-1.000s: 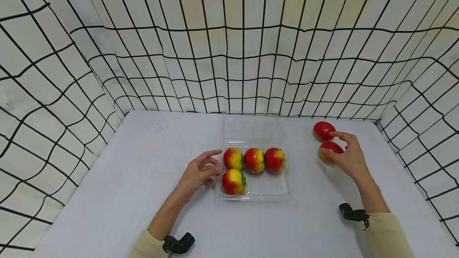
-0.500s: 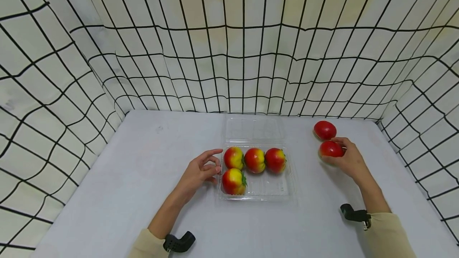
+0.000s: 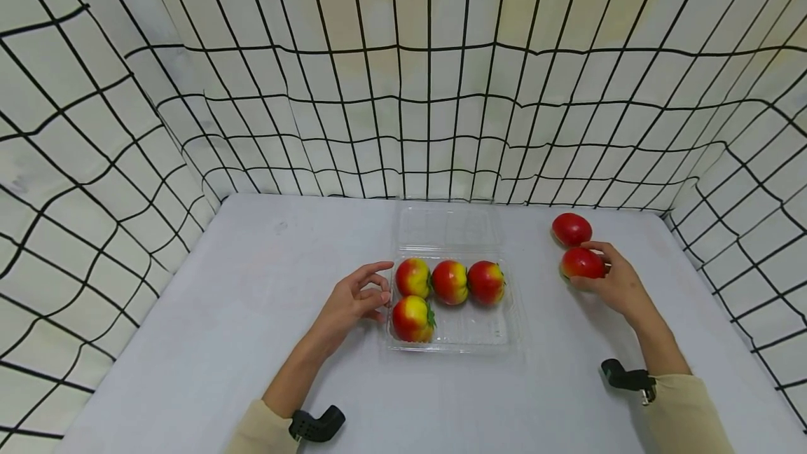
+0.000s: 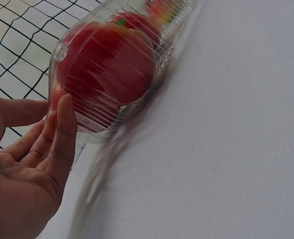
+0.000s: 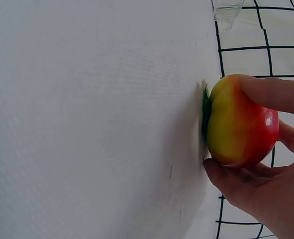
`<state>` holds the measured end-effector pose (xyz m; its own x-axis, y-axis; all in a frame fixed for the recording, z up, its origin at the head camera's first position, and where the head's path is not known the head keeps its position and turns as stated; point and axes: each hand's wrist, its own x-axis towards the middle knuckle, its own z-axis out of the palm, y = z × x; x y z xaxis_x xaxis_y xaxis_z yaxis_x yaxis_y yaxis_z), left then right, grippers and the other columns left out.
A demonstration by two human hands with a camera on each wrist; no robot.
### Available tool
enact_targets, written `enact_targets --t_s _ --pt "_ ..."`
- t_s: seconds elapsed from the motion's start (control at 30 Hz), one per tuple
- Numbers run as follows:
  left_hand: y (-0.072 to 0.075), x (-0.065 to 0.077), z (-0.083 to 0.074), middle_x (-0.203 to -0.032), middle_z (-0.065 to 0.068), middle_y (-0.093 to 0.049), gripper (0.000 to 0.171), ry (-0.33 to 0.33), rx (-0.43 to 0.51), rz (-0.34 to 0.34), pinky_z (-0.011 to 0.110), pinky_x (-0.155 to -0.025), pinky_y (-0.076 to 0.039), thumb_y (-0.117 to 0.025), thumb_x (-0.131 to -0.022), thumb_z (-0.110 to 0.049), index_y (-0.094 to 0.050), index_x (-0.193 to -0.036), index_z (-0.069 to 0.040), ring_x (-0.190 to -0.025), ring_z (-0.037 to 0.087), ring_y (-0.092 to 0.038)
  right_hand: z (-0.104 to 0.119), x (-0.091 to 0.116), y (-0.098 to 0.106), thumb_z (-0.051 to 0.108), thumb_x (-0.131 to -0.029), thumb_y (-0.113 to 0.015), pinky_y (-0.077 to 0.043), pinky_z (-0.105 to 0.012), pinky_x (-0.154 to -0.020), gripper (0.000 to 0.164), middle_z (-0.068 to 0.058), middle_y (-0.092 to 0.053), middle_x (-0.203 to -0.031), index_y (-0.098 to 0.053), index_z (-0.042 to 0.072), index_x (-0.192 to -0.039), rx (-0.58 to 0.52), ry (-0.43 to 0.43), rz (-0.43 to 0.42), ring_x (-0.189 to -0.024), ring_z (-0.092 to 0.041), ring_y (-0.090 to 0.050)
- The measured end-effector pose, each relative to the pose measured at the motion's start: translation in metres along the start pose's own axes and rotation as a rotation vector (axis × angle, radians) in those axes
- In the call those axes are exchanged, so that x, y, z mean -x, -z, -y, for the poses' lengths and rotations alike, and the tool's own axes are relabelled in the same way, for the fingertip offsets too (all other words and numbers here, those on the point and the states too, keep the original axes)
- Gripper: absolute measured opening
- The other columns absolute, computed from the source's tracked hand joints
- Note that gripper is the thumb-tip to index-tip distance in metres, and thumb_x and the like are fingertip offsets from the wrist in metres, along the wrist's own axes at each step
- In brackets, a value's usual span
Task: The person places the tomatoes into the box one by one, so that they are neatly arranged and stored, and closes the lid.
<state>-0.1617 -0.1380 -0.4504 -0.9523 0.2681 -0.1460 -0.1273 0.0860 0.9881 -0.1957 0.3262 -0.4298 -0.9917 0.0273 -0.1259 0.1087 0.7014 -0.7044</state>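
My right hand [image 3: 621, 286] grips a red-and-yellow tomato [image 5: 241, 122] between thumb and fingers at the right of the table. Its green leafy end faces down against the white surface. Just behind it lies another red tomato [image 3: 571, 229]. Centre table, an opened clear plastic clamshell box [image 3: 466, 342] holds several tomatoes: a row along the back and one tomato [image 3: 412, 319] at front left. Beside the box's left wall is my left hand [image 3: 353, 301], fingers loosely bent. In the left wrist view its fingertips touch or nearly touch the plastic wall.
The box's clear lid [image 3: 447, 226] lies folded back toward the rear. A white cloth covers the table [image 3: 265, 265]. Black wire mesh [image 3: 429, 100] stands along the back and both sides. Each wrist wears a black camera mount [image 3: 315, 424].
My right hand has closed its fingers around the nearer tomato, moving slightly down from beside the rear one. The left hand stays by the box.
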Motion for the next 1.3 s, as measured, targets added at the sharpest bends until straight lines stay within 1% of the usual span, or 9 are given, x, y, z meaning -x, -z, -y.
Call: enact_targets --t_s 0.23,0.4,0.67,0.87,0.93,1.0,1.13,1.23,1.3 --pt "0.001 -0.001 0.002 -0.111 0.007 -0.058 0.055 -0.003 -0.008 0.002 0.025 -0.077 -0.063 -0.068 -0.099 -0.012 -0.051 -0.151 -0.014 -0.087 0.014 -0.068 0.003 0.0 0.0 0.016 -0.092 -0.078 -0.05 -0.068 -0.106 0.091 -0.038 -0.031 -0.157 -0.021 -0.003 -0.16 -0.036 -0.003 0.003 -0.14 -0.058 -0.035" --pt "0.002 -0.002 0.004 -0.112 0.008 -0.058 0.055 -0.013 -0.012 0.012 0.025 -0.078 -0.063 -0.068 -0.1 -0.014 -0.05 -0.152 -0.015 -0.088 0.014 -0.067 0.008 0.001 0.0 0.02 -0.094 -0.076 -0.048 -0.068 -0.109 0.09 -0.038 -0.031 -0.159 -0.019 -0.006 -0.159 -0.064 0.0 -0.014 -0.142 -0.057 -0.036" --pt "0.003 -0.002 0.004 -0.112 0.008 -0.058 0.055 -0.009 -0.014 0.017 0.026 -0.078 -0.063 -0.068 -0.1 -0.015 -0.05 -0.152 -0.015 -0.089 0.014 -0.066 0.016 0.007 -0.001 0.029 -0.096 -0.075 -0.054 -0.064 -0.103 0.085 -0.034 -0.033 -0.158 -0.026 -0.002 -0.158 -0.054 0.036 -0.019 -0.139 -0.055 -0.039" --pt "0.003 -0.002 0.004 -0.112 0.009 -0.058 0.055 -0.002 -0.015 0.014 0.026 -0.078 -0.063 -0.068 -0.1 -0.015 -0.05 -0.152 -0.015 -0.089 0.015 -0.066 0.022 0.01 -0.002 0.03 -0.097 -0.074 -0.056 -0.06 -0.1 0.083 -0.033 -0.034 -0.158 -0.028 0.002 -0.16 -0.05 0.052 -0.014 -0.14 -0.054 -0.038" --pt "0.003 -0.002 0.004 -0.112 0.008 -0.058 0.055 0.003 -0.015 0.013 0.026 -0.078 -0.063 -0.068 -0.1 -0.015 -0.051 -0.152 -0.016 -0.089 0.015 -0.066 0.024 0.011 -0.003 0.029 -0.097 -0.074 -0.058 -0.053 -0.097 0.082 -0.032 -0.036 -0.158 -0.028 0.003 -0.16 -0.057 0.059 -0.02 -0.14 -0.053 -0.038" --pt "0.003 -0.002 0.005 -0.112 0.008 -0.058 0.054 0.005 -0.015 0.012 0.026 -0.078 -0.063 -0.068 -0.1 -0.015 -0.051 -0.151 -0.016 -0.089 0.015 -0.066 0.026 0.012 -0.003 0.028 -0.097 -0.073 -0.058 -0.041 -0.093 0.081 -0.032 -0.036 -0.157 -0.028 0.003 -0.16 -0.067 0.068 -0.027 -0.14 -0.052 -0.04" --pt "0.003 -0.003 0.005 -0.112 0.008 -0.058 0.054 0.004 -0.014 0.012 0.026 -0.078 -0.064 -0.068 -0.1 -0.015 -0.051 -0.151 -0.016 -0.089 0.015 -0.066 0.031 0.015 -0.003 0.027 -0.097 -0.074 -0.049 -0.017 -0.084 0.08 -0.031 -0.038 -0.157 -0.029 0.001 -0.158 -0.092 0.087 -0.046 -0.139 -0.051 -0.043" --pt "0.003 -0.003 0.005 -0.112 0.008 -0.058 0.054 0.002 -0.013 0.014 0.026 -0.078 -0.064 -0.068 -0.1 -0.015 -0.051 -0.151 -0.016 -0.089 0.015 -0.066 0.034 0.017 -0.003 0.027 -0.097 -0.073 -0.045 -0.008 -0.08 0.079 -0.032 -0.04 -0.156 -0.03 0.0 -0.157 -0.107 0.099 -0.058 -0.138 -0.05 -0.044" --pt "0.003 -0.003 0.005 -0.112 0.008 -0.058 0.054 0.001 -0.013 0.013 0.026 -0.078 -0.064 -0.068 -0.1 -0.016 -0.051 -0.151 -0.016 -0.089 0.015 -0.066 0.036 0.018 -0.004 0.028 -0.097 -0.073 -0.044 -0.005 -0.078 0.078 -0.032 -0.041 -0.155 -0.03 -0.001 -0.156 -0.113 0.107 -0.064 -0.138 -0.05 -0.045"
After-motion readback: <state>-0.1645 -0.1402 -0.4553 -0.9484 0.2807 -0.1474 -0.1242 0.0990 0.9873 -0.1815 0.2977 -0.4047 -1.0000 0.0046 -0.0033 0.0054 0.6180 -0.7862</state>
